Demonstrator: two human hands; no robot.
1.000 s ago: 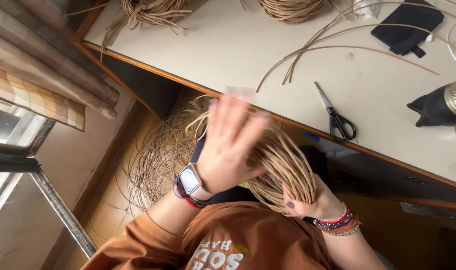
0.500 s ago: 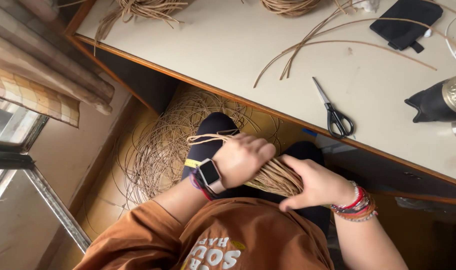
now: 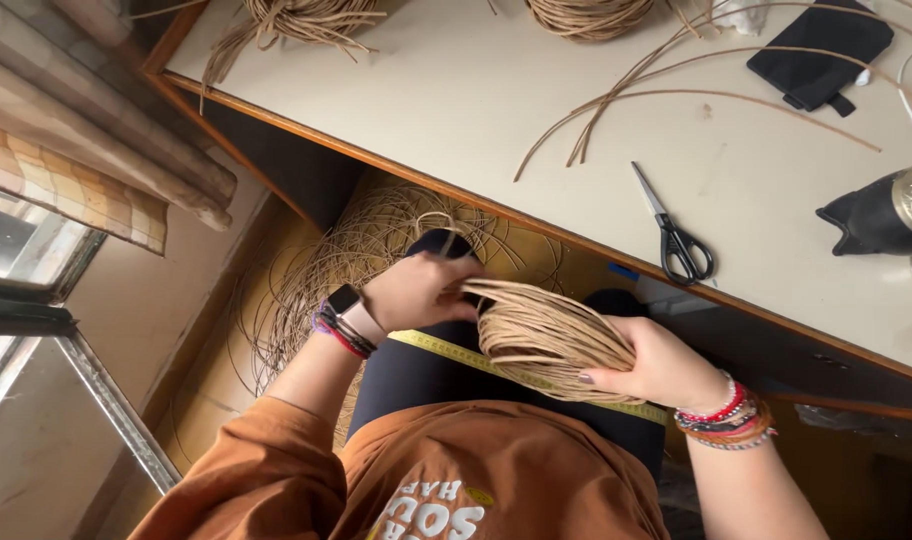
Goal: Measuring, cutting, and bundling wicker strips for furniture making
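Head view looks straight down on a seated person in an orange top, and nearest to the camera lie the two forearms reaching forward over the lap. The bundle of cane strands (image 3: 546,335) rests across the lap, its long axis running from upper left to lower right, roughly parallel to the near edge of the worktop (image 3: 456,90). The right hand (image 3: 656,362) cups the right, thicker end of that bundle from below and behind, its grip closed around the strands with the thumb lying along the near side. The left hand (image 3: 416,292) sits at the opposite, left end, its grip shut on the loose tips where they taper together; the fingers curl under, so exactly how many strands they pinch cannot be told. So the bundle lies between the two hands, touching both, with the left hand nearer the free ends and the right hand carrying the bulk. A yellow measuring tape (image 3: 446,352) lies across the dark trousers just beneath the bundle, along nearly the same line.

Beyond the knees, a loose tangle of cane (image 3: 316,270) spreads over the floor under the worktop. Farther off, on the worktop itself, black-handled scissors (image 3: 676,235) lie to the right, a few long single strands (image 3: 676,90) fan out past them, and a dark pouch (image 3: 821,50) sits at the far right, well apart from both hands.
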